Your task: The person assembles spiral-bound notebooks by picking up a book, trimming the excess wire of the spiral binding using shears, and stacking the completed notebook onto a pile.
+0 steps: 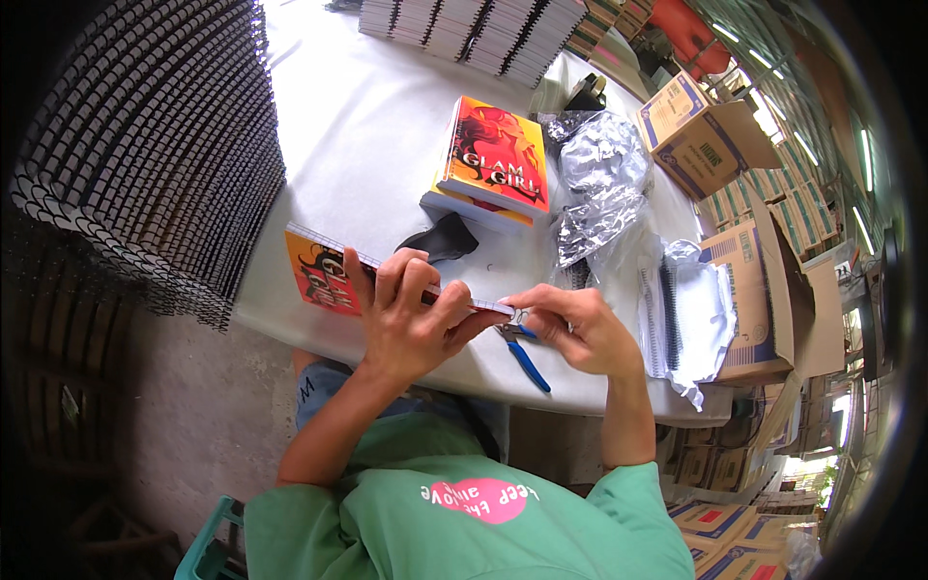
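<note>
A spiral notebook [321,278] with an orange, red and black cover stands tilted on its edge, its bound side upward. My left hand [408,314] wraps round it, fingers over the spine. At the notebook's right end, my right hand [583,329] is closed in a pinch at the tip of the wire coil; the fingers partly hide what they grip. Just below lie blue-handled pliers [527,362] on the white tablecloth [333,116]. A black, flat-looking object [443,239] rests behind the notebook.
Finished-looking notebooks with matching covers [498,155] are stacked ahead. A tall pile of spiral-bound books [145,155] rises at left, more bound books [474,34] at the back. Crumpled clear plastic [604,164], loose white coils [696,309] and open cartons [749,290] line the right.
</note>
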`<control>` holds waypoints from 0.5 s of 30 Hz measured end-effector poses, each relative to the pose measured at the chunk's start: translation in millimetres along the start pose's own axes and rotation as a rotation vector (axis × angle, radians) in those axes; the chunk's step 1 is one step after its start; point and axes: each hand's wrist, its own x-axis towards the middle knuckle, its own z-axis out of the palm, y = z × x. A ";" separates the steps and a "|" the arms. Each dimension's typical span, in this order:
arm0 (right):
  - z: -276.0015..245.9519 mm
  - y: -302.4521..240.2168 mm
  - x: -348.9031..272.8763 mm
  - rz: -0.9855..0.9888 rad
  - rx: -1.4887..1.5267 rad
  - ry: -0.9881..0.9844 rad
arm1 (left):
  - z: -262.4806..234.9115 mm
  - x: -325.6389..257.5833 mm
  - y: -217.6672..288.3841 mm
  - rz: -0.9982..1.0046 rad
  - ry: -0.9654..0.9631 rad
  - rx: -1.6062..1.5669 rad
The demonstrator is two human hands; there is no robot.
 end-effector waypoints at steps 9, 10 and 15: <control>25.7 2.5 2.0 -0.070 -0.435 0.241 | 3.8 -2.8 -6.2 0.068 0.045 0.111; 28.2 -2.6 2.8 -0.045 -0.376 0.270 | 3.0 -3.5 -5.9 0.070 0.038 0.113; 38.4 14.2 -10.8 -0.133 -0.077 0.578 | 2.5 -7.5 -5.6 0.083 0.057 0.090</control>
